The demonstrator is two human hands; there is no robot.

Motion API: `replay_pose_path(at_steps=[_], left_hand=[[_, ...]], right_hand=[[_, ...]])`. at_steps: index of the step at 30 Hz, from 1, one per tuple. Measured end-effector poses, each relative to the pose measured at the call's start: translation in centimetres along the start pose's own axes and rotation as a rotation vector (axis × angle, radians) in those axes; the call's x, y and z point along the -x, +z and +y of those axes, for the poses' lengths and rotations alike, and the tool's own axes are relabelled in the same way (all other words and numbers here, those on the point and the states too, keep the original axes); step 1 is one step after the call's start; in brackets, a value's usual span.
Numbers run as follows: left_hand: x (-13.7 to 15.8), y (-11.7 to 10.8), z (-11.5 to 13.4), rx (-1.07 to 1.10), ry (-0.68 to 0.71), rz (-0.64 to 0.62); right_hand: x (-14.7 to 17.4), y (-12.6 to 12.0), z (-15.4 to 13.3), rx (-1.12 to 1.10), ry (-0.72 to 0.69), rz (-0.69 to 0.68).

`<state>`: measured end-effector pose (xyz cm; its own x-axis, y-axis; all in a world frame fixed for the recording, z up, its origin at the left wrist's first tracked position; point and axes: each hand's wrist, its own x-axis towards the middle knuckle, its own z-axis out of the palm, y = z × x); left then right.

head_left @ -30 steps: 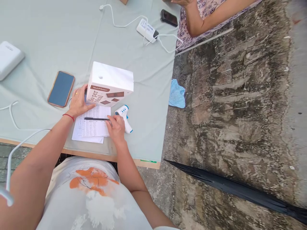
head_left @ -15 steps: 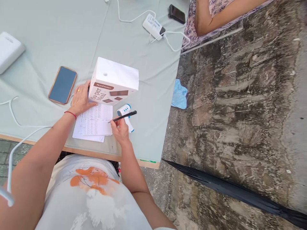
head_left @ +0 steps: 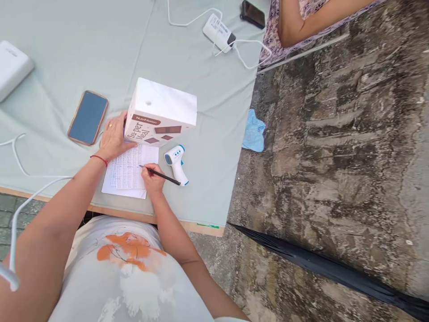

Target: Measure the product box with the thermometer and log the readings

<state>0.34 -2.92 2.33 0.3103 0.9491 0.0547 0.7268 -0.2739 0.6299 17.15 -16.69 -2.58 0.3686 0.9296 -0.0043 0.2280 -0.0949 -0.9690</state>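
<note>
A black pen (head_left: pixel 163 175) is pinched in my right hand (head_left: pixel 153 181), its tip at the handwritten sheet (head_left: pixel 125 172). More white paper lies beneath that sheet. My left hand (head_left: pixel 114 135) rests on the sheet's upper left edge, thumb spread from the fingers. Its fingertips reach the left side of a white box (head_left: pixel 162 101) printed "NutriMotion Super Meal", and are partly hidden there. The box stands over the top of the papers. To the right of my right hand lies a white and blue infrared thermometer (head_left: pixel 176 163). A phone (head_left: pixel 87 117) lies left of my left hand.
A white device (head_left: pixel 13 69) sits at the far left. White cables (head_left: pixel 40 176) cross the cloth-covered table (head_left: pixel 214 179). Farther back are a white power bank (head_left: pixel 217 32) and a dark phone (head_left: pixel 253 14), near another person's arm (head_left: pixel 295 27). A blue cloth (head_left: pixel 254 130) hangs past the right edge.
My right hand has moved left across the sheet with the pen, whose back end now slants down to the right. The thermometer is uncovered. My left hand stays in place.
</note>
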Motion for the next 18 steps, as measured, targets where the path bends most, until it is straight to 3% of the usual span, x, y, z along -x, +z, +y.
replay_pose_path(at_steps=[18], left_hand=[[0.04, -0.11, 0.12, 0.040, -0.001, -0.015]], right_hand=[[-0.16, -0.03, -0.59, 0.066, -0.047, -0.017]])
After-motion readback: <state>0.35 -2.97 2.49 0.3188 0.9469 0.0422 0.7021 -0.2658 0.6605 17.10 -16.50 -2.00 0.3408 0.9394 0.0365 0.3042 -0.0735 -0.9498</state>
